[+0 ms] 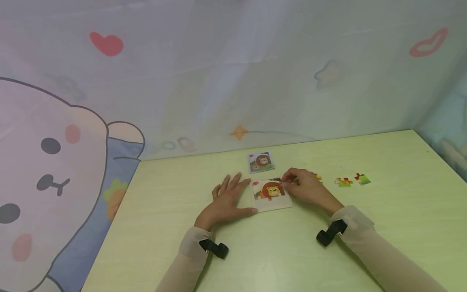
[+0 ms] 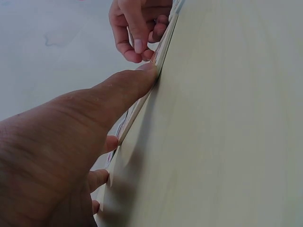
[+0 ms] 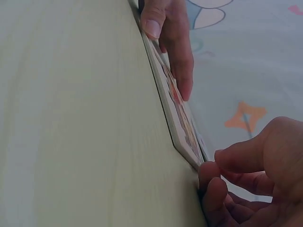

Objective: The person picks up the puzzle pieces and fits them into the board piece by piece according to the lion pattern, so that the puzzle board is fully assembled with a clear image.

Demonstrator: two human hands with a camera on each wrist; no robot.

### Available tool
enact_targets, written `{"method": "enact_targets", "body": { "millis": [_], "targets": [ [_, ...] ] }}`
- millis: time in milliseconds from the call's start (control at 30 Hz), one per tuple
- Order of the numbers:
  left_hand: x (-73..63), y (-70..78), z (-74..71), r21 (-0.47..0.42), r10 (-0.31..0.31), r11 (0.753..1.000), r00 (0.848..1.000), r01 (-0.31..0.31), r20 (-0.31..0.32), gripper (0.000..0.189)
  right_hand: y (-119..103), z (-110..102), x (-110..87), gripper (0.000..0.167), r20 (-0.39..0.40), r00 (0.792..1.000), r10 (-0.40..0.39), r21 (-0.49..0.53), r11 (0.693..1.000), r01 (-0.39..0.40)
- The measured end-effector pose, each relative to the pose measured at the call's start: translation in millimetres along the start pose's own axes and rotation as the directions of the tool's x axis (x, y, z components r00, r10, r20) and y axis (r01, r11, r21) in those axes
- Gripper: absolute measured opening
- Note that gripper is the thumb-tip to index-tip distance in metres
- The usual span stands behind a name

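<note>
A square lion jigsaw puzzle [image 1: 271, 206] lies on the table, its upper part filled with picture pieces and its lower strip plain white. My left hand [image 1: 228, 198] spreads around its left side, thumb at the lower left corner and forefinger at the upper left. In the left wrist view the thumb [image 2: 128, 90] rests along the board's edge. My right hand [image 1: 304, 186] has its thumb and forefinger pinched at the puzzle's upper right corner, over a puzzle piece mostly hidden by the fingers. Those fingertips [image 3: 210, 168] meet right beside the board's corner in the right wrist view.
Behind the puzzle lies a lion picture card [image 1: 260, 162]. To the right are loose puzzle pieces [image 1: 344, 182], another piece [image 1: 363, 179] farther right, and one [image 1: 319, 177] partly behind my right hand. A printed curtain [image 1: 219, 81] hangs along the table's back edge.
</note>
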State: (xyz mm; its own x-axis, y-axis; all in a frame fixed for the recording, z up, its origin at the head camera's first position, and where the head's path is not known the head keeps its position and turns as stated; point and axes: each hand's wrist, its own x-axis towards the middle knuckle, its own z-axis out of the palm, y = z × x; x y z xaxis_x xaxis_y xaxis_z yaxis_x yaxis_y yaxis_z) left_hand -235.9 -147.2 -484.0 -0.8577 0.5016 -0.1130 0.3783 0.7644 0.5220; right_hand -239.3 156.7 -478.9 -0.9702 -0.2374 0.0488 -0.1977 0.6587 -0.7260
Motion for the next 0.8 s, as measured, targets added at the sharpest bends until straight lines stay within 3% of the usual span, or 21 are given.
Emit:
{"method": "enact_targets", "body": {
  "millis": [233,500,800],
  "targets": [
    [-0.3,1.0,-0.8,0.046,-0.028,0.999,1.000,0.027,0.012,0.096,10.3,-15.9,-13.6,0.020,-0.046,0.999,-0.001,-0.018,1.000,0.000],
    [-3.0,0.3,-1.1,0.041,-0.026,0.999,1.000,0.026,0.005,0.096,22.8,-39.4,-24.7,0.028,-0.077,0.997,0.006,-0.079,0.997,-0.012],
    [-0.3,-5.3,2.5,0.011,0.015,1.000,1.000,-0.015,-0.018,0.097,32.7,-64.0,-25.7,0.046,-0.016,1.000,0.020,-0.238,0.971,-0.023]
  ]
}}
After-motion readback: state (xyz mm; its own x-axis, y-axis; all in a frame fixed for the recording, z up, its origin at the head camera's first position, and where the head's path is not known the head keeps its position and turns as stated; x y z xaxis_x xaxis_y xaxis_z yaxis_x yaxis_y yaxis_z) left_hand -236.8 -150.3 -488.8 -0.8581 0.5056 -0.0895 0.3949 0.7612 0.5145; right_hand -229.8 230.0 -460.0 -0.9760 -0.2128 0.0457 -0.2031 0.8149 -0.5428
